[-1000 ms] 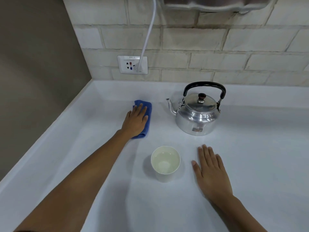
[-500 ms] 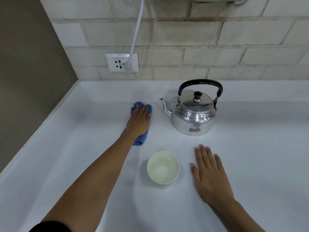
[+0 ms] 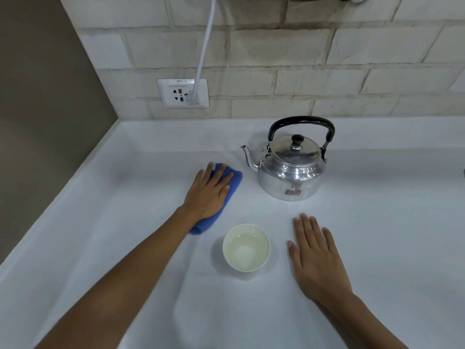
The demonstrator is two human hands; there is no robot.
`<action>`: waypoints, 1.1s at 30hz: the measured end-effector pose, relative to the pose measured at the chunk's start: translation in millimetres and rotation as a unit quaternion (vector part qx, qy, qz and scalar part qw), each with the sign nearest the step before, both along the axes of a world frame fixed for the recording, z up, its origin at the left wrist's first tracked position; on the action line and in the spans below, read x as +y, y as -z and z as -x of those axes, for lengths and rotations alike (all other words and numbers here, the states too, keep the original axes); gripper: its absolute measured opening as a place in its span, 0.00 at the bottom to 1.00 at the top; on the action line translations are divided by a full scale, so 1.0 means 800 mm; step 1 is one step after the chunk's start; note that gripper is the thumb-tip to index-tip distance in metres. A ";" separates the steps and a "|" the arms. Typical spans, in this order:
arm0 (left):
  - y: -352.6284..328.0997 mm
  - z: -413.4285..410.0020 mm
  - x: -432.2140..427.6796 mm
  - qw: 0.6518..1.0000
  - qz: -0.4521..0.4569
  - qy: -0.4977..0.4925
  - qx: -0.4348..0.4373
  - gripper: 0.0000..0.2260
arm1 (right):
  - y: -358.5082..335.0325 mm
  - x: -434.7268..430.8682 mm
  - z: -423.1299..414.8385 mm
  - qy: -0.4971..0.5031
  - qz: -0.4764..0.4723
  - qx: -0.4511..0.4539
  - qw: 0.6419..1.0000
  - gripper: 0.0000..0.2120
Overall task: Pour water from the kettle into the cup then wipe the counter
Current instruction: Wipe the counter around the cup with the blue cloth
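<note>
A shiny metal kettle (image 3: pixel 292 170) with a black handle stands upright at the back of the white counter (image 3: pixel 377 235), its spout pointing left. In front of it sits a white cup (image 3: pixel 261 235) with water in it. My left hand (image 3: pixel 210 195) presses flat on a folded blue cloth (image 3: pixel 234 181), left of the kettle's spout and behind the cup on the left. The cloth pokes out past my fingertips and below my wrist. My right hand (image 3: pixel 318 258) lies palm down on the counter just right of the cup and holds nothing.
A brick wall runs along the back, with a wall socket (image 3: pixel 183 93) and a white cable (image 3: pixel 205 46) plugged into it. A brown side wall (image 3: pixel 37 96) bounds the counter on the left. The counter's raised rim follows both walls.
My left hand has slid the cloth a little toward me and the cup, and the cloth now lies slanted. Right hand, kettle and cup have stayed put; the view has shifted.
</note>
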State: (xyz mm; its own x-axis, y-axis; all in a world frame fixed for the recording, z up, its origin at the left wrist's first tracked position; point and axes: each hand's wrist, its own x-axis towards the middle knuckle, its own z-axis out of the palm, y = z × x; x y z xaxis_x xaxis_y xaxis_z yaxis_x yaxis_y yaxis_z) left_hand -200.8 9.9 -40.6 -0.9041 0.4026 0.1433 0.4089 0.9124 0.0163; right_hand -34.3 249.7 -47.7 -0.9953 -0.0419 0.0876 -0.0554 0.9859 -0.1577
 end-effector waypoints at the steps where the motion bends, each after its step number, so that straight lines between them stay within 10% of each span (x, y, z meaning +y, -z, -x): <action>1: -0.001 0.006 0.013 1.000 -0.012 -0.012 -0.015 0.21 | -0.001 0.000 0.000 -0.001 0.004 0.002 1.000 0.32; 10: -0.007 -0.111 -0.005 0.988 -0.074 0.128 0.046 0.22 | -0.001 0.006 0.003 -0.003 0.030 -0.007 1.000 0.26; 22: -0.001 -0.103 -0.031 0.983 -0.111 -0.146 -0.025 0.21 | 0.004 0.005 0.005 0.004 0.012 -0.008 1.000 0.26; 33: -0.004 -0.294 -0.058 0.992 -0.120 -0.038 0.000 0.23 | 0.005 0.008 0.003 -0.012 0.004 -0.014 1.000 0.26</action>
State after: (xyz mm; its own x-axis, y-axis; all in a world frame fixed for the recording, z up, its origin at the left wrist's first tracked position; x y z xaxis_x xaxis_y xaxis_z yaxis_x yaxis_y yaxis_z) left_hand 34.3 -36.5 -37.4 -0.9308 0.2873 0.2259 0.3386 0.9105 0.2374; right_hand -36.3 255.8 -52.0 -0.9961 -0.0648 0.0604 -0.0741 0.9830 -0.1678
